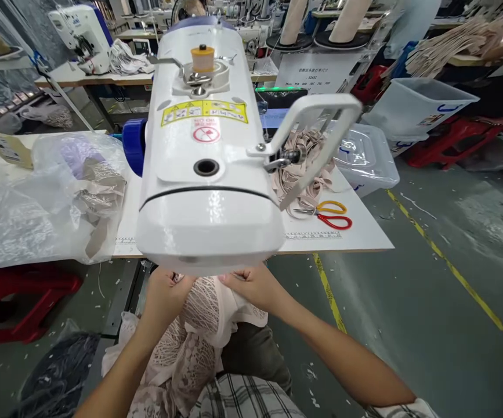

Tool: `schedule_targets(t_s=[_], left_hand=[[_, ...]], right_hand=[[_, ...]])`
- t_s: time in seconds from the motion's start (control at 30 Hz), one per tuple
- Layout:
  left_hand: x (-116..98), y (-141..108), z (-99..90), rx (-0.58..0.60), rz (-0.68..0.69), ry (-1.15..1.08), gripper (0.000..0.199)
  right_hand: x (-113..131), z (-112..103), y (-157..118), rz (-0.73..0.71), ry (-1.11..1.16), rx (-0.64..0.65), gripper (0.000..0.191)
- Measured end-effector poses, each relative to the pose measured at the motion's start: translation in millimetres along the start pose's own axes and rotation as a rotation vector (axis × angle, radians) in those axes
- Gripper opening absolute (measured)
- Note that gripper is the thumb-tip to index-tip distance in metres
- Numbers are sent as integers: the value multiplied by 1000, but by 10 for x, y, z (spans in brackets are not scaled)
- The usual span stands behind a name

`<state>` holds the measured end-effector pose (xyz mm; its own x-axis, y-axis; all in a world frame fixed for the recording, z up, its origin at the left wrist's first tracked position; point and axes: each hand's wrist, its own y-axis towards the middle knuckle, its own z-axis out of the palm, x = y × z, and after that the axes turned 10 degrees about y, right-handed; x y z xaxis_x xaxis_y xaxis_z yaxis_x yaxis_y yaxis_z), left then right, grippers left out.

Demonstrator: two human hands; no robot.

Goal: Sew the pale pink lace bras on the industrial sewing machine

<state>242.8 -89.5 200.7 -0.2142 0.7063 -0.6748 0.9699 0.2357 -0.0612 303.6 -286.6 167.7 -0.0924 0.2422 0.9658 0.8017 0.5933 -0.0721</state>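
Beige lace fabric [201, 310] hangs between my hands and spreads down over my lap. My left hand [167, 293] pinches its left edge just under the head of the white sewing machine [210, 226]. On the right side, my right hand [257, 287] grips the same fabric between thumb and fingers. The machine head hides some fingertips, the needle area and the fabric's far edge. An orange-topped thread spool [202, 59] stands on the machine.
Scissors with orange and red handles [333, 222] lie right of the machine, beside beige straps [307, 168]. Plastic bags [55, 197] cover the left of the table [364, 235]. A red stool [29, 296] is at lower left; clear bins [364, 157] stand at right.
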Motion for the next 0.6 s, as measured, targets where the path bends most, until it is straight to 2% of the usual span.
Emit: schedule_targets(t_s=[0.2, 0.33, 0.53, 0.6], left_hand=[[217, 168, 80, -125, 173, 121, 9], [327, 199, 104, -94, 177, 136, 9], [350, 218, 95, -91, 174, 124, 23], [360, 199, 92, -98, 175, 94, 23]], right_hand=[[-114, -49, 88, -12, 36, -15, 51], [-151, -66, 108, -24, 42, 0, 50], [-168, -60, 98, 2, 34, 13, 48], [-179, -50, 96, 4, 38, 30, 48]])
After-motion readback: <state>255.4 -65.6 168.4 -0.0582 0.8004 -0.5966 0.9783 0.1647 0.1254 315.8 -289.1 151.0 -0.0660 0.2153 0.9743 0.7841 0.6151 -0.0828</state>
